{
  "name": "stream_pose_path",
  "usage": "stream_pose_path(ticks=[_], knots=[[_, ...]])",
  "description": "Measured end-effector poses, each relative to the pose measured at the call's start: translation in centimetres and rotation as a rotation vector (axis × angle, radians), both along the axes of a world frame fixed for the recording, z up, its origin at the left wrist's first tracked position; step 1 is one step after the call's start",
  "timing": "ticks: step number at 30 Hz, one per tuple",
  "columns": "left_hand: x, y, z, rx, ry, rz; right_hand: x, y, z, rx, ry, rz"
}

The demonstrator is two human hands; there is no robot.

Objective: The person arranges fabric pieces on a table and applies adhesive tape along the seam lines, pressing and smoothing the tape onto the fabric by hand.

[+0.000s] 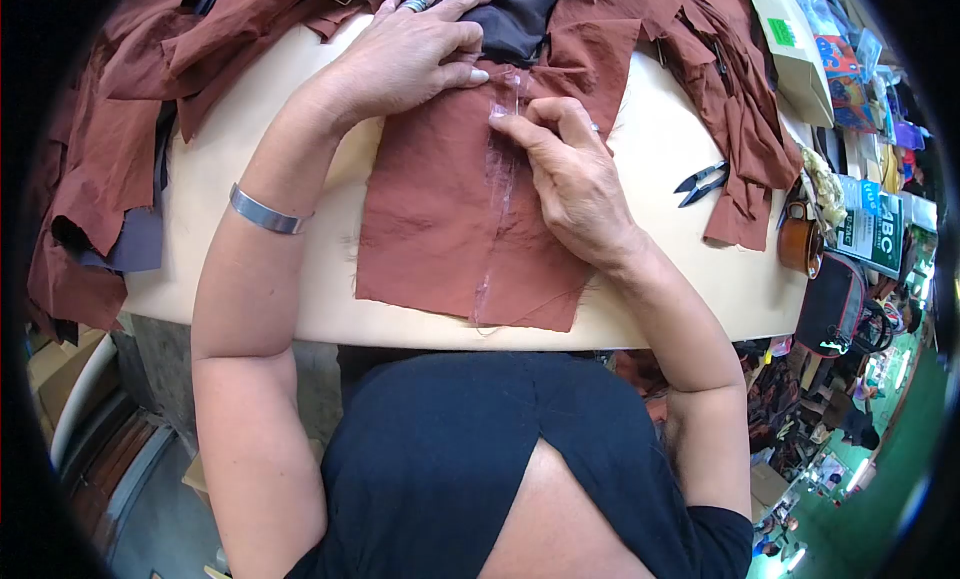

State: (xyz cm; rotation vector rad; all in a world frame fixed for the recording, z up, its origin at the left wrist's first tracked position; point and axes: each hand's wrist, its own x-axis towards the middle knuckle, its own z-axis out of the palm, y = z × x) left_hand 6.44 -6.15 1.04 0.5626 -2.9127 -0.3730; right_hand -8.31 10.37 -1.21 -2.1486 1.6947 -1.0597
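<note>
A rust-brown fabric panel (pixel 425 199) with frayed edges lies in front of me. A shiny, clear strip (pixel 497 194) runs down its middle along a seam. My left hand (pixel 425 54) rests at the panel's top edge, fingers spread and thumb pressing on the cloth beside dark lining (pixel 510 19). On the strip's right side, my right hand (pixel 575 174) is closed, its fingers curled and its thumb tip touching the strip's upper part. A small silvery bit shows by its knuckles; what the fingers hold is hidden.
Blue-handled thread snips (pixel 701 184) lie on the cream table (pixel 660 279) to the right. More brown garment pieces lie at left (pixel 215 59) and right (pixel 750 169). A brown mug (pixel 800 241) and a pale box (pixel 790 49) stand at the right edge.
</note>
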Motion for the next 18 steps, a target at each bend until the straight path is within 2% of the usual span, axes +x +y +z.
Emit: stream_pose_path(ticks=[6, 8, 9, 11, 13, 15, 17, 18], knots=[[-0.1, -0.2, 0.0, 0.0, -0.029, -0.008, 0.2, 2.4, 0.6, -0.095, 0.327, 0.223], [-0.4, -0.3, -2.5, -0.108, 0.065, 0.055, 0.8, 4.1, 0.5, -0.107, 0.41, 0.321], [-0.6, -0.3, -2.8, -0.165, 0.113, 0.082, 1.1, 4.6, 1.5, -0.068, 0.385, 0.349], [-0.3, -0.5, -2.5, -0.073, 0.097, 0.057, 0.6, 5.0, 2.1, 0.018, 0.191, 0.372], [0.0, -0.6, -2.0, -0.021, 0.092, 0.035, -1.2, 6.0, 3.1, 0.016, 0.083, 0.273], [-0.2, -1.0, -2.4, 0.004, 0.119, 0.006, -4.9, 8.3, 4.7, 0.021, -0.057, -0.138], [-0.4, -1.0, -2.1, 0.021, 0.107, 0.008, -10.7, 10.4, 7.5, -0.14, 0.066, -0.521], [-0.6, -1.0, -1.6, 0.072, 0.094, 0.014, -13.3, 12.4, 8.6, -0.124, 0.221, -0.709]])
